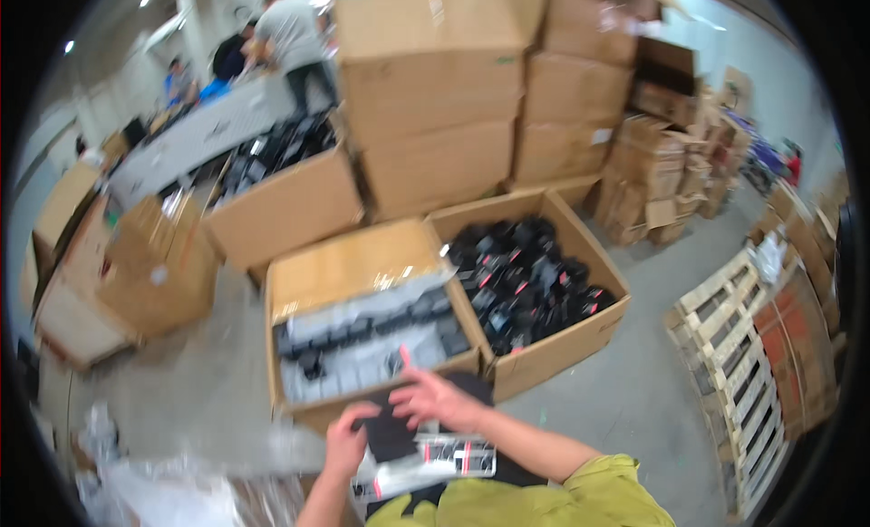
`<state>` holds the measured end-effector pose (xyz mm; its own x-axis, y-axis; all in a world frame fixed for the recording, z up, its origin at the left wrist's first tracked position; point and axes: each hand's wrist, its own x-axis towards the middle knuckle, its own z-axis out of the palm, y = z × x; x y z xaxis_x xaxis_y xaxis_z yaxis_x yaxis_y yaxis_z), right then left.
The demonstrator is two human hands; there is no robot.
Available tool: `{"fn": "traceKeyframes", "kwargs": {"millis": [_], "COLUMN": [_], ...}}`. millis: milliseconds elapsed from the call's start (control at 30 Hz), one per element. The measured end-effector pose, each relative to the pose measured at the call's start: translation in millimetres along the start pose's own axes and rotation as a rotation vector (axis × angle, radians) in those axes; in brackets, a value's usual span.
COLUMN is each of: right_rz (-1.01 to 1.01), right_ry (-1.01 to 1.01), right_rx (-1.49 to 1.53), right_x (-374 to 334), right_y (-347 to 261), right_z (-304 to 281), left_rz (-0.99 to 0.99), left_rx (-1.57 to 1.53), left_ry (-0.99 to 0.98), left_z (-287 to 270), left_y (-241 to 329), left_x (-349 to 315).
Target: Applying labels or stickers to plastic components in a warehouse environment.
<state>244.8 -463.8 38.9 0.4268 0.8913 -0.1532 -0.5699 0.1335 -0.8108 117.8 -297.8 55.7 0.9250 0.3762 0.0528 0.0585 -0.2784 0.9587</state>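
Observation:
My right hand (437, 402) reaches over my dark-clothed lap with its fingers spread, nothing plainly held in it. A pink strip (405, 357) shows just beyond its fingertips; I cannot tell whether they touch. My left hand (346, 444) is beside it, fingers bent and apart from the thumb, with no held thing visible. Below the hands, white sheets of labels (460, 456) with black and pink print lie on my lap. Right in front stands an open carton (358, 287) containing grey dividers and a few small black items.
To the right, another open carton (566, 350) holds many black items with pink marks. Behind rise stacked cartons (435, 101). A wooden pallet (734, 373) is at the right, clear plastic wrap (172, 486) at the lower left. People (292, 38) work at the far left.

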Motion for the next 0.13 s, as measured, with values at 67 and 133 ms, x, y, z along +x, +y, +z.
{"fn": "traceKeyframes", "kwargs": {"millis": [67,133], "right_rz": [-0.047,-0.062], "right_ry": [-0.014,-0.031], "right_rx": [0.014,-0.024], "right_x": [-3.4,-8.7], "right_y": [-13.9,-23.6], "right_z": [4.6,12.7], "left_rz": [0.183,0.166], "left_rx": [0.028,-0.061], "left_ry": [-0.103,-0.207], "left_z": [2.0,0.0], "left_y": [6.3,23.0], "left_x": [17.1,21.9]}}
